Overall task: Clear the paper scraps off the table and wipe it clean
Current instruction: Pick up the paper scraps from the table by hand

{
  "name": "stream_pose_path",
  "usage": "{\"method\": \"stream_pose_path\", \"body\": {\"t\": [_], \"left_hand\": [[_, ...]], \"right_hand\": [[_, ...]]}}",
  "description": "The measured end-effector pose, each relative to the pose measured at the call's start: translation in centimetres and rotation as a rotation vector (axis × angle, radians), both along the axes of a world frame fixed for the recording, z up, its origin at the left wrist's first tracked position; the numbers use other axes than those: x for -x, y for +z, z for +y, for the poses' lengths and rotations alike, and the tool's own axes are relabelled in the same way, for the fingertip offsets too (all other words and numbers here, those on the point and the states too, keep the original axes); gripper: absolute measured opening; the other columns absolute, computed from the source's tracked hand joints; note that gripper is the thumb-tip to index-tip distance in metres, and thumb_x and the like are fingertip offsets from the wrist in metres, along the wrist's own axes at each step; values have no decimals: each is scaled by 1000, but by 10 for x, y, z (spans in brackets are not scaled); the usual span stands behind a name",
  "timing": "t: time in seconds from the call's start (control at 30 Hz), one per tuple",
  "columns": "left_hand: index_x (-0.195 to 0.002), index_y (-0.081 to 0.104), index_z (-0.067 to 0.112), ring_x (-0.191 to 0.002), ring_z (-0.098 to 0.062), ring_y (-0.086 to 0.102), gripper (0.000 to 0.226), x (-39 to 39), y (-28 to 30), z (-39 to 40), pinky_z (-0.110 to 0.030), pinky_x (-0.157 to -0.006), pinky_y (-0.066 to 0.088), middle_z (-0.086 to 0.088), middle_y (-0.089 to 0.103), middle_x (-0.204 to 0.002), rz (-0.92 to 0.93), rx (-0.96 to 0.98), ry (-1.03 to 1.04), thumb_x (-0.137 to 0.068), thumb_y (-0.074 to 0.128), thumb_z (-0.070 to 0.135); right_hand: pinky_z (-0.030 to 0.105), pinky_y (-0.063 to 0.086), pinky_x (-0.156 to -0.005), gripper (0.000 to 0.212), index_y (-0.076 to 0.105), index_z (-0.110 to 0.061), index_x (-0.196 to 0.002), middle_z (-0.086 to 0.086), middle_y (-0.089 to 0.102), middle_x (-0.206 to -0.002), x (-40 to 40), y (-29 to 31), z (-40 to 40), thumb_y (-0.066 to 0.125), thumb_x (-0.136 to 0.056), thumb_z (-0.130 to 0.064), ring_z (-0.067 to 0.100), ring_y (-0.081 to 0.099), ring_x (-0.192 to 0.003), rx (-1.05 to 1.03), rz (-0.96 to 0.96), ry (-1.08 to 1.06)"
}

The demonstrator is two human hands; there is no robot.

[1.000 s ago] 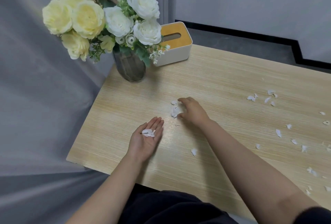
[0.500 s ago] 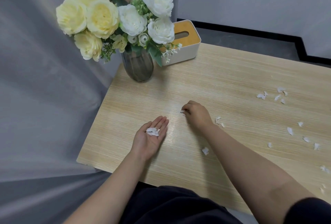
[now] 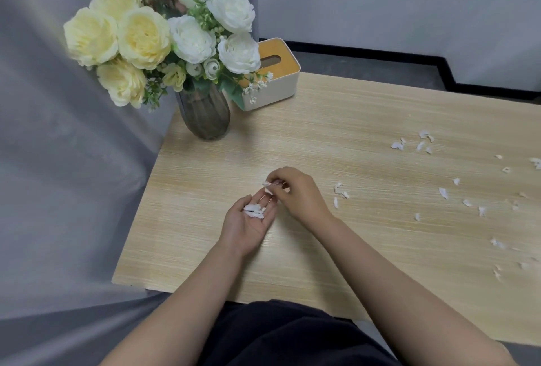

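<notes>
Scraps in L palm (cupped) | R hand pinches scrap

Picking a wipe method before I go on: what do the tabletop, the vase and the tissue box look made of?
Table: light wood-grain surface, probably laminate, with fine straight streaks and a soft sheen. Vase: smoky grey glass by its look, ribbed and translucent. Tissue box: smooth matte cream body, likely plastic; its orange-tan slotted lid may be wood or bamboo, unclear.
</notes>
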State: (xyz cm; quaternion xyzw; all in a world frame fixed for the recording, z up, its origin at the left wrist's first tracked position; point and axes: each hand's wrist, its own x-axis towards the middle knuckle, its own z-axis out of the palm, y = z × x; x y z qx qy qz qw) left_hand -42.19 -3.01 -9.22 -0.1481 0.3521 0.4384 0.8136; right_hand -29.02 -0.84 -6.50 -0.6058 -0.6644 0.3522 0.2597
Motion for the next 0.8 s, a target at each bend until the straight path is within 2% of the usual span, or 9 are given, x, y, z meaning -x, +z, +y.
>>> {"method": "stream_pose_path", "body": {"t": [0.07, 0.17, 0.27, 0.37, 0.5, 0.57, 0.63, 0.7, 0.8], "left_hand": [[-97, 60, -5, -71, -24, 70, 31, -4, 5, -1, -34, -68, 60, -19, 68, -88, -58, 0, 36, -95, 36, 14], [-85, 58, -1, -55, -17, 66, 23, -9, 9, -1, -20, -49, 53, -14, 67, -68, -58, 29, 43, -89, 39, 11], [-89, 60, -4, -56, -17, 67, 35, -10, 7, 1, -17, -48, 51, -13, 68, -71, -12, 36, 15, -98, 32, 15], [-82, 53, 3, -46, -15, 61, 25, -9, 4, -2, -18, -43, 48, -7, 58, -56, -17, 75, 46, -98, 35, 13], [-87, 56, 0, -60, -24, 69, 26, -7, 0, -1, -25, -58, 58, -15, 66, -70, -6, 39, 54, -98, 37, 15], [-99, 59, -6, -77, -30, 70, 30, -6, -1, 0, -33, -73, 56, -22, 67, -94, -7, 18, 48, -97, 38, 15], [-107, 59, -8, -89, -29, 66, 32, -6, -1, 0, -34, -76, 57, -22, 61, -113, -36, 9, 61, -95, 40, 15], [-101, 65, -10, -86, -26, 65, 36, -7, -1, 0, -32, -72, 58, -21, 62, -109, -59, -11, 48, -92, 40, 14], [-89, 64, -8, -73, -26, 70, 33, -8, 2, 0, -31, -64, 59, -19, 69, -84, -21, -25, 14, -93, 39, 13]], "right_hand": [[27, 42, -80, 13, 67, -8, -99, 4, 65, -98, 6, 2, -9, 60, -87, -11, 15, 57, -92, -21, -59, 96], [25, 38, -79, 17, 66, -8, -102, 6, 65, -102, 10, -5, -17, 57, -88, -11, 21, 55, -97, -37, -164, 216], [24, 35, -80, 21, 66, -8, -106, 8, 65, -104, 8, -10, -22, 57, -88, -9, 25, 54, -97, -23, -195, 256], [16, 30, -80, 23, 66, -10, -109, 5, 66, -105, 6, -7, -24, 59, -88, -9, 20, 53, -99, -39, -152, 221], [7, 31, -84, 22, 67, -12, -109, -1, 67, -109, -1, -2, -21, 58, -89, -12, 12, 54, -100, -32, -75, 185], [18, 41, -90, 22, 67, -15, -110, -5, 67, -107, -6, -2, -18, 59, -89, -14, 8, 58, -99, 20, -6, 130], [22, 47, -90, 22, 68, -16, -109, -6, 68, -104, -10, -1, -18, 61, -88, -13, 4, 60, -97, 70, 98, 49], [16, 48, -88, 22, 69, -14, -108, -5, 68, -103, -10, 1, -19, 61, -88, -9, 1, 61, -96, 103, 186, -14], [10, 46, -83, 20, 70, -16, -104, -11, 67, -96, -4, 4, -22, 61, -88, -7, -5, 61, -92, 169, 318, -44]]}}
